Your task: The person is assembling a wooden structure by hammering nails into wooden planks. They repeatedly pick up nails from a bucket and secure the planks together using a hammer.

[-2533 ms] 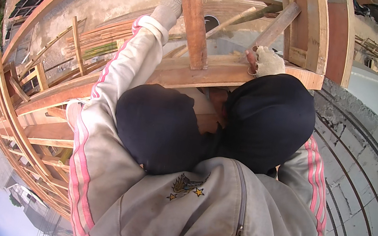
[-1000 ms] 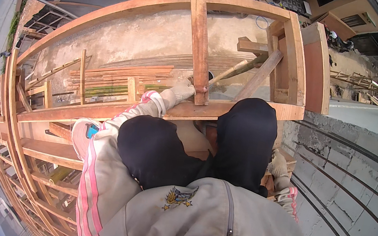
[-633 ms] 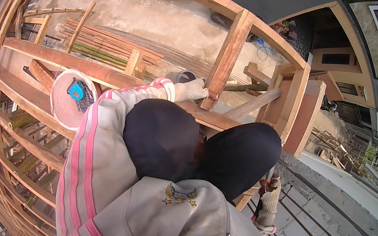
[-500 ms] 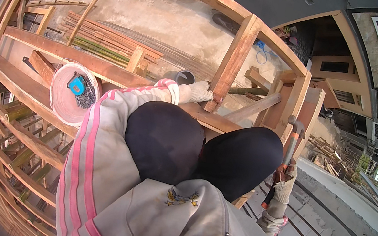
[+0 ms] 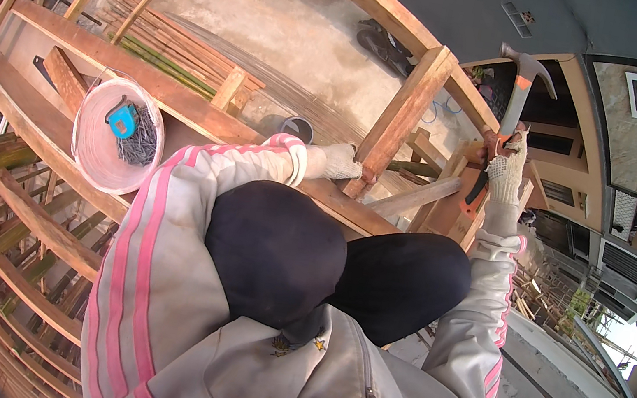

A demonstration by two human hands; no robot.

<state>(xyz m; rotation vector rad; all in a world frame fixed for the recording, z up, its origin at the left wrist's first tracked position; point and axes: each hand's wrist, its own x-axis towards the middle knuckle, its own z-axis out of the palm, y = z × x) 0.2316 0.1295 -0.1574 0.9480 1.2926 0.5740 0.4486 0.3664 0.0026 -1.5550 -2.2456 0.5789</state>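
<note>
To the right of the wooden post (image 5: 405, 113), the claw hammer (image 5: 516, 105) is held by its handle in the wrapped grip of the right hand (image 5: 504, 166), while the left hand (image 5: 337, 162) has its grip around the post's lower end, and nails (image 5: 142, 142) lie in the bucket (image 5: 97, 151) farther left.

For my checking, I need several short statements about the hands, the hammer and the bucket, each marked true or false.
1. The right hand holds a hammer. True.
2. The left hand holds a saw. False: it grips a wooden post.
3. The bucket contains a blue tape measure and nails. True.
4. In the picture, the bucket is right of the hammer. False: it is left of it.
</note>
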